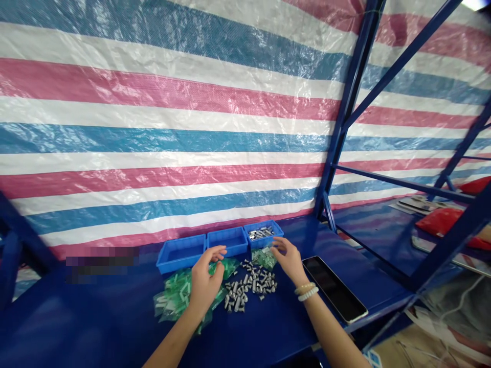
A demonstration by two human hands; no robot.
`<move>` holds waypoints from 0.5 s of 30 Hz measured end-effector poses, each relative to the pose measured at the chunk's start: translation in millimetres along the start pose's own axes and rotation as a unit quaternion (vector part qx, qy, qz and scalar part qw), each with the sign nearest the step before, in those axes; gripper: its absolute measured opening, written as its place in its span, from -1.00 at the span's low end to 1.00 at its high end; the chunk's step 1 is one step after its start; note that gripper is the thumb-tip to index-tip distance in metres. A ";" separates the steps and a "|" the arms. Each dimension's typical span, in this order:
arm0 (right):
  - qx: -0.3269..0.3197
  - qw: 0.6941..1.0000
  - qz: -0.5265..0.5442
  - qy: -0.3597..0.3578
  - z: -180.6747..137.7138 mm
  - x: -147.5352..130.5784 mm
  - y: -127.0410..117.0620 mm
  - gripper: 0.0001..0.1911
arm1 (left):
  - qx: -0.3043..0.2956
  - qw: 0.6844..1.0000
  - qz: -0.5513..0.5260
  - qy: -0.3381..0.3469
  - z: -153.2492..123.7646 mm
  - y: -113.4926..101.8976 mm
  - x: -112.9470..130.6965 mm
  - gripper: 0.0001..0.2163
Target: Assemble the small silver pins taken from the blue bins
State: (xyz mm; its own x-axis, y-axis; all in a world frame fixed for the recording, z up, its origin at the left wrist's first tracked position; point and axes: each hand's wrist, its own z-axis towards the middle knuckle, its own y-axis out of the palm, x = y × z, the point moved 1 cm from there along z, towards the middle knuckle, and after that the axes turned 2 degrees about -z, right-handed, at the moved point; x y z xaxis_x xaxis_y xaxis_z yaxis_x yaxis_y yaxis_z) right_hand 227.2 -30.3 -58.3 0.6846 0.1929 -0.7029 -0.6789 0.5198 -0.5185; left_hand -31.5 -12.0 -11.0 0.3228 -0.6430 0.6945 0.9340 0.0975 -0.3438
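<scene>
My left hand [206, 280] is raised over a heap of green plastic bags [174, 294], thumb and fingers apart with nothing visible between them. White pieces show through the bags. My right hand [287, 257] has its fingers curved and parted at the edge of a smaller pile of green bags [264, 257]. Whether its fingertips touch that pile I cannot tell. Between my hands lies a loose spread of metal screws [249, 287]. Behind, a blue bin [276, 227] holds short metal cylindrical parts [261, 233].
Two more blue bins, a middle one [227, 241] and a left one [182, 254], stand in the same row. A dark-screened tablet [334, 289] lies right of my right hand. A blue metal post [337, 138] rises behind the blue table [268, 332], before a striped plastic sheet [172, 179].
</scene>
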 end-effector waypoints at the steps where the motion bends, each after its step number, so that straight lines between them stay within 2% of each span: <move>1: 0.009 1.000 -0.014 -0.003 0.2 -0.9 -4.8 -0.65 | 0.001 1.000 0.002 0.001 0.6 0.2 -1.5 -0.71; 3: -0.007 0.999 -0.035 -0.028 -4.8 -9.6 -10.8 -0.68 | 0.007 1.000 0.008 0.000 1.3 -0.4 -4.1 -0.71; 8: -0.143 0.982 -0.064 -0.108 -38.8 -47.9 -2.1 -0.91 | 0.039 0.999 0.028 -0.007 -6.7 -10.3 -1.0 -0.73; 12: -0.151 0.979 -0.098 -0.091 -58.0 -59.9 11.5 -0.82 | 0.070 0.997 0.041 -0.018 -30.1 -19.0 10.3 -0.76; 15: -0.134 0.984 -0.099 -0.068 -61.0 -57.5 17.0 -0.82 | 0.090 0.994 0.027 -0.060 -54.2 -19.8 18.5 -0.77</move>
State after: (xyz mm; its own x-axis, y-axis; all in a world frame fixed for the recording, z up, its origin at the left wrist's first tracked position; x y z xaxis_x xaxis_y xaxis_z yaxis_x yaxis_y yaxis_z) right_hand 160.1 -83.3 -56.4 0.8271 0.2295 -0.5130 -0.5620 0.3242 -0.7610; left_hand -52.3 -66.9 -25.6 0.3786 -0.5387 0.7526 0.9238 0.2709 -0.2708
